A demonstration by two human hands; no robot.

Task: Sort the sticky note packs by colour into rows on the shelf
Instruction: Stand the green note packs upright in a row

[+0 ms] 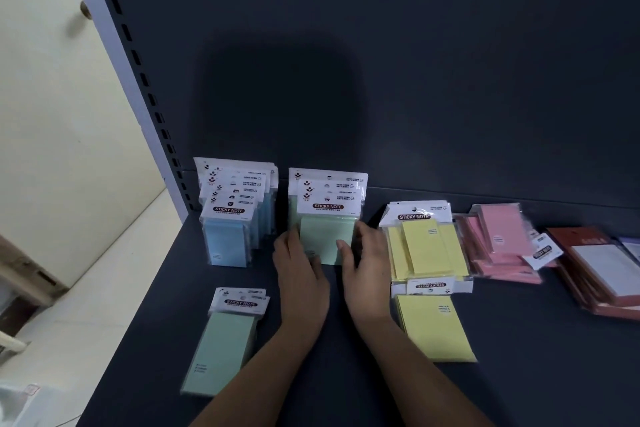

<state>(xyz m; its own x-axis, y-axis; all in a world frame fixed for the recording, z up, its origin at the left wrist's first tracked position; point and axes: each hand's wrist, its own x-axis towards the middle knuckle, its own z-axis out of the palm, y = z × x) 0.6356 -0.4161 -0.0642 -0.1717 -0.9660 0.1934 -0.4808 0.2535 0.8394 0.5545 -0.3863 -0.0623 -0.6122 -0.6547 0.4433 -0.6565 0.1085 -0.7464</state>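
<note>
A row of green sticky note packs (325, 236) stands upright at the middle of the dark shelf (519, 340). My left hand (298, 270) presses its left edge and my right hand (363, 267) its right edge, so both grip the front pack. To the left stands a row of blue packs (227, 239). Flat in front of them lie a few green packs (225, 347). Yellow packs (426, 246) are piled on the right, with another yellow pack (436, 326) lying nearer. Pink packs (498, 243) lie in a loose heap further right.
Red-brown notepad packs (602, 267) lie at the far right edge. The slotted shelf upright (138, 80) runs down the left, with a cream wall and floor beyond. The dark back panel (415, 62) rises behind the rows.
</note>
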